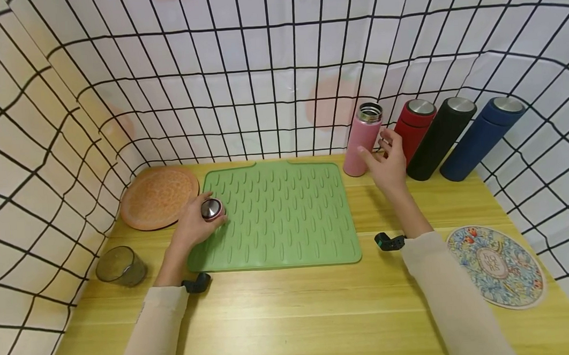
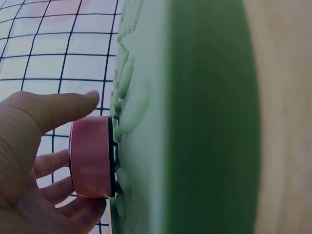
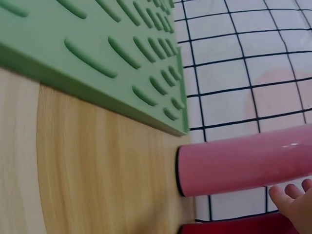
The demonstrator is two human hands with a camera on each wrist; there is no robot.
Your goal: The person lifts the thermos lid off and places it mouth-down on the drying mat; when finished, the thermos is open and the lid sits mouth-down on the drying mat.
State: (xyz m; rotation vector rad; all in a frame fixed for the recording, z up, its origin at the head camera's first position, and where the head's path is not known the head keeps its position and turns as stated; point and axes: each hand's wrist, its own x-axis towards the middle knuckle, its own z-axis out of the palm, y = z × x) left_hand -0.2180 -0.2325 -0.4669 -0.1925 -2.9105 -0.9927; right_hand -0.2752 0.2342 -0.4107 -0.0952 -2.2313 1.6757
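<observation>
My left hand point(image 1: 194, 221) is around a pink bottle lid point(image 1: 212, 209) with a steel top, at the left side of the green mat point(image 1: 286, 215). In the left wrist view the lid point(image 2: 91, 157) sits against the mat's ridges, thumb on one side and curled fingers on the other. An uncapped pink bottle point(image 1: 361, 141) stands upright behind the mat's right corner, its steel neck showing. Beside it is my right hand point(image 1: 389, 164), fingers loosely bent and spread, the thumb overlapping the bottle. The right wrist view shows fingertips close to the bottle point(image 3: 239, 161); contact is unclear.
Red point(image 1: 414, 122), black point(image 1: 442, 137) and blue point(image 1: 482, 137) capped bottles stand to the right. A round orange-brown mat point(image 1: 160, 197) and a dark glass point(image 1: 121, 266) are at left. A patterned round mat point(image 1: 497, 267) lies at right. Gridded cloth walls surround the wooden table point(image 1: 282, 317).
</observation>
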